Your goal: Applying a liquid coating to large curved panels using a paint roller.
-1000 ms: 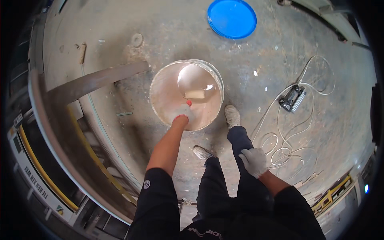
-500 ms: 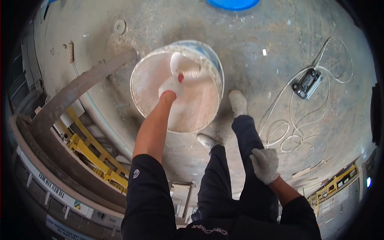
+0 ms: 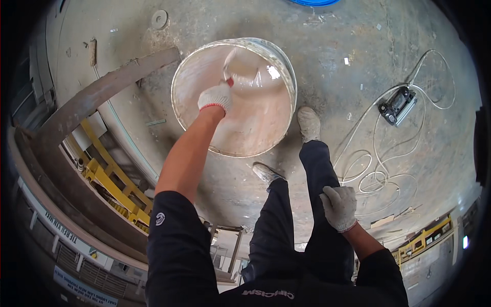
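Note:
My left hand (image 3: 216, 97), in a white knitted glove with a red cuff, reaches into a large round tub (image 3: 190, 82). It is closed on the red handle of a paint-coated tool (image 3: 229, 82); a pale curved part runs up from the handle, but the shape of its head is hard to make out. Pale pinkish liquid (image 3: 255, 78) lies shiny at the tub's far side, and the inner walls are coated with it. My right hand (image 3: 339, 209), in a stained grey-white glove, rests on my right leg near the knee, holding nothing, its fingers laid loosely over the trousers.
A black device (image 3: 397, 106) with a looped pale cable (image 3: 376, 153) lies on the floor to the right. Left of the tub are a curved brown beam (image 3: 102, 93), yellow metal parts (image 3: 105, 180) and a long-handled roller (image 3: 93, 52). A blue rim (image 3: 314, 2) shows far off.
My left hand, still on the red handle, has shifted slightly up and left in view. The tool's broad white shape now shows less. The tub sits higher in the picture; my right hand stays on my leg.

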A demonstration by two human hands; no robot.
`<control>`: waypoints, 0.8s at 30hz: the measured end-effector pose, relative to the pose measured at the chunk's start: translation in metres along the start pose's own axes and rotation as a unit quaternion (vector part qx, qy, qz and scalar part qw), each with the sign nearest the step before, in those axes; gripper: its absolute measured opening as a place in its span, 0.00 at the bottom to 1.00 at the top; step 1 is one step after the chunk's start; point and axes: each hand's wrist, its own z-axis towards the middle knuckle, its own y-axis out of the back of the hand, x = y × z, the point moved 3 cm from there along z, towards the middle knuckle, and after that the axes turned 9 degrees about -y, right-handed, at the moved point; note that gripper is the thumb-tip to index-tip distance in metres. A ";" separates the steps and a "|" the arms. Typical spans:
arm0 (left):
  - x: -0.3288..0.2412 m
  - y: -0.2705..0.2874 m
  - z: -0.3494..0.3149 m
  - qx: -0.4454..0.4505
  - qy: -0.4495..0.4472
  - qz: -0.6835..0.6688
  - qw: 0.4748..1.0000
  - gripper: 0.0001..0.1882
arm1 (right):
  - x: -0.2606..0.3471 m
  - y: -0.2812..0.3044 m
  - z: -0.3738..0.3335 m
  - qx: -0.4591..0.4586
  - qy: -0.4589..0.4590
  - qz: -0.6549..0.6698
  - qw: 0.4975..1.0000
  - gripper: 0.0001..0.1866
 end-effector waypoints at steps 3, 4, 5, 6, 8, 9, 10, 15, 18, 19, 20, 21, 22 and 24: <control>0.016 -0.004 0.020 0.052 -0.074 0.077 0.993 0.21 | 0.002 -0.010 0.002 0.017 0.014 0.024 0.999 0.13; -0.005 0.009 0.024 0.041 -0.072 0.048 0.995 0.21 | -0.001 -0.012 0.005 0.015 0.008 0.016 1.000 0.13; -0.020 0.017 0.021 0.034 -0.065 0.022 0.997 0.22 | -0.004 -0.012 0.008 0.031 0.001 0.002 1.000 0.12; -0.030 0.013 0.012 0.047 -0.071 0.017 0.996 0.22 | -0.002 -0.007 0.002 0.057 -0.014 -0.012 0.998 0.12; -0.034 0.009 0.002 0.023 -0.006 -0.078 0.997 0.22 | 0.003 0.001 0.002 -0.002 0.000 0.000 1.000 0.12; -0.037 0.002 -0.006 0.055 -0.027 -0.046 0.997 0.23 | -0.003 -0.001 0.002 -0.001 -0.004 -0.006 1.000 0.12; -0.022 -0.015 -0.004 0.055 -0.025 -0.045 0.997 0.23 | -0.002 -0.002 0.001 0.005 -0.005 -0.004 1.000 0.12; -0.010 -0.016 0.042 0.029 -0.133 -0.064 0.989 0.25 | -0.003 -0.011 0.006 -0.009 0.005 0.019 1.000 0.13; -0.030 -0.017 0.022 0.024 -0.095 -0.109 0.989 0.23 | -0.001 -0.003 -0.002 0.011 -0.005 0.012 1.000 0.14; -0.038 -0.023 0.006 0.003 -0.096 -0.106 0.990 0.22 | -0.004 -0.003 -0.002 0.009 -0.010 0.010 1.000 0.14; -0.044 -0.027 0.000 -0.017 -0.097 -0.105 0.990 0.22 | -0.008 -0.002 -0.003 0.007 -0.015 0.006 1.000 0.14; -0.029 -0.035 0.005 0.080 -0.131 -0.140 0.978 0.21 | -0.006 -0.005 -0.002 0.009 -0.007 0.020 1.000 0.14; -0.015 -0.038 0.020 0.075 -0.118 -0.132 0.981 0.21 | -0.003 -0.008 -0.001 0.010 0.003 0.031 0.999 0.14; 0.000 -0.044 0.055 0.079 -0.131 -0.048 0.987 0.20 | -0.001 -0.017 0.002 0.019 0.013 0.040 0.999 0.15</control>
